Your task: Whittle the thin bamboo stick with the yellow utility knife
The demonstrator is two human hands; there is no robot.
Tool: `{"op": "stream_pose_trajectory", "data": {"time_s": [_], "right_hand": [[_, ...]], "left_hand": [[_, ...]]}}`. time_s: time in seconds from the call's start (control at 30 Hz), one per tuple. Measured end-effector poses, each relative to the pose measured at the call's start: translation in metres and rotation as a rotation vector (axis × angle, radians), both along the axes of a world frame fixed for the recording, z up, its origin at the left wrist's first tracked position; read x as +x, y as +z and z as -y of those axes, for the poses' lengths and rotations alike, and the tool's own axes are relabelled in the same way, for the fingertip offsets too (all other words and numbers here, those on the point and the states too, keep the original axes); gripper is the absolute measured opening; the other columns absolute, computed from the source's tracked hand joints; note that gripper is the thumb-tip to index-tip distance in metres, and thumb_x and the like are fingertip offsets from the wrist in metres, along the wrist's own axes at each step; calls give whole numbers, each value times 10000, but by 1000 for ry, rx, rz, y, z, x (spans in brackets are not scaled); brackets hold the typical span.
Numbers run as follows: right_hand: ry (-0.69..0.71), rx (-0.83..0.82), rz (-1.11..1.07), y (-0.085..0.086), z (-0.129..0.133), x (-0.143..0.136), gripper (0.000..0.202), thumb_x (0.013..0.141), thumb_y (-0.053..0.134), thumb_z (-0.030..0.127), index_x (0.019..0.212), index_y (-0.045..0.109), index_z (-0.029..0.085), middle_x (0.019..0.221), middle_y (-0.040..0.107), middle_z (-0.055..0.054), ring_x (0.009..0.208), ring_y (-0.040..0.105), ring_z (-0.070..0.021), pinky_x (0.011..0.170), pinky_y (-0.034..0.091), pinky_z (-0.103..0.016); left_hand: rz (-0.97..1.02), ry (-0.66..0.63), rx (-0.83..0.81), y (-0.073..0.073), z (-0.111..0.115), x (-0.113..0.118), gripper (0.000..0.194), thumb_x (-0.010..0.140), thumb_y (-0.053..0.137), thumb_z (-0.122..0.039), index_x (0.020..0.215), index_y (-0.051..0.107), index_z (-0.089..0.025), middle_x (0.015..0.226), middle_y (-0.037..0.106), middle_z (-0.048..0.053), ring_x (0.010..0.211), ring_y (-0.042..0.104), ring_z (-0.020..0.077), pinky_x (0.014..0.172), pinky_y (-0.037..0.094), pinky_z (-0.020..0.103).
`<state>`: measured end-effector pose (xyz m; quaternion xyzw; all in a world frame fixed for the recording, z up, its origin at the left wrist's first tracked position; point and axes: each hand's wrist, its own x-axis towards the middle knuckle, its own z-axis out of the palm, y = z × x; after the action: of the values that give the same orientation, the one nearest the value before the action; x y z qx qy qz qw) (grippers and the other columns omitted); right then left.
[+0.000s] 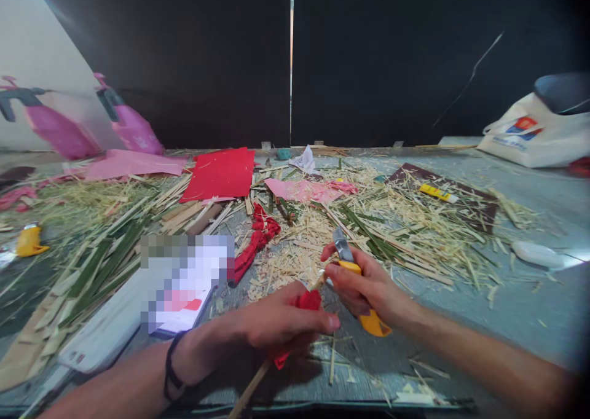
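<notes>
Left hand: the left hand [288,321], to the right of the phone [196,296], has its fingers curled around a stick, one finger stretched out.
Stick: the thin, pale stick [251,389] slants through that fist, right of the phone, its lower end toward the person. It looks light and stiff, probably wood or bamboo, and might splinter; the bare shaft below the wrap seems the firmest hold.
Red wrap: the crinkled red wrap [310,299] sits around the stick, partly hidden by the fingers. It looks soft and easily crushed, so a light pinch would suit; cloth or paper, I cannot tell.
Right hand: the right hand [369,281], farther right of the phone, has its fingers closed on a yellow knife [350,266], grey end pointing away. The handle seems the safe grip.
Shavings: pale shavings [295,247] lie beyond the phone, to its right.
</notes>
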<state>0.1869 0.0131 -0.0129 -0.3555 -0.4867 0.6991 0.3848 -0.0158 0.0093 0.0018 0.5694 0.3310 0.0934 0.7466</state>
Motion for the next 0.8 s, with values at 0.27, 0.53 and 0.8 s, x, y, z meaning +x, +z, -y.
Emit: {"op": "stream_pose_trajectory", "data": {"time_s": [0.27, 0.53, 0.8], "right_hand": [[28, 62, 18, 2, 1, -1, 323, 923, 683, 484, 957, 564, 186, 618, 564, 60, 351, 296, -20, 328, 227, -143], [84, 94, -72, -1, 3, 2, 286, 935, 683, 434, 944, 604, 159, 661, 606, 24, 367, 309, -18, 345, 232, -149], [112, 80, -115, -1, 2, 3, 224, 954, 672, 385, 967, 630, 165, 692, 601, 22, 383, 325, -17, 356, 239, -151]], "left_hand": [[33, -94, 5, -2, -6, -3, 545, 876, 677, -510, 502, 444, -189, 419, 395, -63, 380, 330, 64, 399, 225, 240], [39, -163, -13, -1, -7, -1, 563, 861, 694, -552, 505, 453, -189, 430, 412, -58, 383, 342, 65, 401, 227, 249], [59, -122, -45, -3, -6, 2, 557, 835, 685, -596, 519, 470, -191, 447, 413, -54, 402, 350, 68, 410, 243, 245]]}}
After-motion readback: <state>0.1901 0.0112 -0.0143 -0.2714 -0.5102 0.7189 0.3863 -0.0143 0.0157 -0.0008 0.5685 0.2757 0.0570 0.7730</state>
